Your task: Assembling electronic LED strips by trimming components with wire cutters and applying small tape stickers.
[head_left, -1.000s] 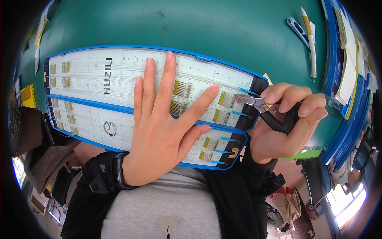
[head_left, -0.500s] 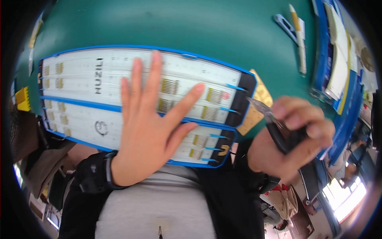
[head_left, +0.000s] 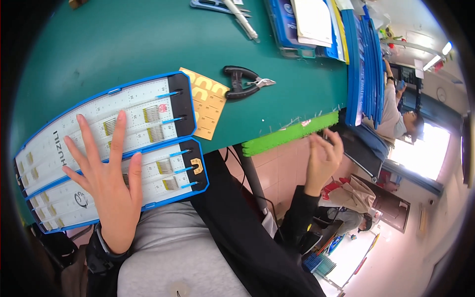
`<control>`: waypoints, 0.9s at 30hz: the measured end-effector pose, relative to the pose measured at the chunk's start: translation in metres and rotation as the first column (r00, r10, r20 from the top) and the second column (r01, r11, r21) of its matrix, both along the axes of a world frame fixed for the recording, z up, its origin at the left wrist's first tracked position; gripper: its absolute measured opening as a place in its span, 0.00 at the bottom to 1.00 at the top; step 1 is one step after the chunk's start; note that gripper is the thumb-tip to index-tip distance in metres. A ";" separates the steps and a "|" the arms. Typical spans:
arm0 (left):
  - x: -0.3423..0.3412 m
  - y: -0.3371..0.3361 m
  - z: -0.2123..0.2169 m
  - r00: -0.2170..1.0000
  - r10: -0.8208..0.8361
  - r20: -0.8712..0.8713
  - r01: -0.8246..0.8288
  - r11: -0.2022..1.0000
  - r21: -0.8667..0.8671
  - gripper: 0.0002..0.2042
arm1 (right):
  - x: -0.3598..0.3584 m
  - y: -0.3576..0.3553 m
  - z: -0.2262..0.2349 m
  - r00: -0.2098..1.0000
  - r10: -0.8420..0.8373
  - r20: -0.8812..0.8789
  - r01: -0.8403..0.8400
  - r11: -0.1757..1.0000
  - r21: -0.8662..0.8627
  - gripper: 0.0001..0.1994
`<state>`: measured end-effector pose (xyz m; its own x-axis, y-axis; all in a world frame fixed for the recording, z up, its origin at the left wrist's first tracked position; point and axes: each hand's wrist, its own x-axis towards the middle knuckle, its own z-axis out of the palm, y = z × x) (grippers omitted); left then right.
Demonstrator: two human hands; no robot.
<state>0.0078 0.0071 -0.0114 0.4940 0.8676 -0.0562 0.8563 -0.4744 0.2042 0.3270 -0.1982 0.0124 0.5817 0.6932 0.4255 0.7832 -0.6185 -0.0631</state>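
My left hand (head_left: 106, 183) lies spread over a long, two-part case (head_left: 115, 91) with blue edges and white panels. Small yellowish coils sit in rows on the panels, and blue tabs mark the case's dark right ends. At the table's near edge, my right hand (head_left: 321, 166) is at a bright green ridged strip (head_left: 292, 132), fingers curled toward the thumb. Whatever may be between those fingertips is too small to make out. Fine thin bits stick up along the strip. Black-handled pliers (head_left: 241, 84) rest on the table, their jaws pointing right.
A tan card (head_left: 210, 110) with cut-out shapes lies beside the case. Farther off are a white pen (head_left: 242, 21) and a blue cutter-like tool (head_left: 210, 5). Blue folders (head_left: 352, 69) and a blue box (head_left: 284, 24) stand at the right. Other people sit beyond.
The pliers have gone from my right hand onto the table. That hand has moved to the green strip. The view has swung right, and my left hand stays on the case.
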 end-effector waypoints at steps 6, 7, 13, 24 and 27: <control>-0.012 -0.001 0.002 1.000 0.025 -0.006 -0.025 1.000 0.007 0.25 | -0.025 0.001 -0.036 0.989 -0.042 -0.138 0.057 0.993 0.106 0.05; -0.009 -0.002 0.001 1.000 0.008 0.018 -0.008 1.000 -0.010 0.25 | -0.026 -0.006 -0.034 0.992 -0.047 -0.114 0.061 0.991 0.123 0.06; -0.016 -0.001 0.013 0.997 0.031 0.067 -0.026 0.997 -0.079 0.28 | -0.026 -0.006 -0.050 0.922 -0.010 -0.387 0.209 0.854 0.477 0.03; -0.038 -0.032 0.031 0.129 -0.162 0.978 0.985 0.139 -0.106 0.38 | -0.192 0.079 0.107 0.185 0.738 -0.648 -0.875 0.424 0.233 0.09; -0.050 -0.023 0.043 0.131 -0.074 0.989 0.979 -0.149 -0.141 0.21 | -0.172 0.110 0.119 -0.253 0.726 -0.640 -0.699 0.320 0.640 0.07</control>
<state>-0.0425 -0.0162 0.0318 0.9050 -0.2210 0.3634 -0.3201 0.2090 0.9241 0.1546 -0.0879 0.1311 -0.3471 0.9031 0.2528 0.1919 0.3323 -0.9234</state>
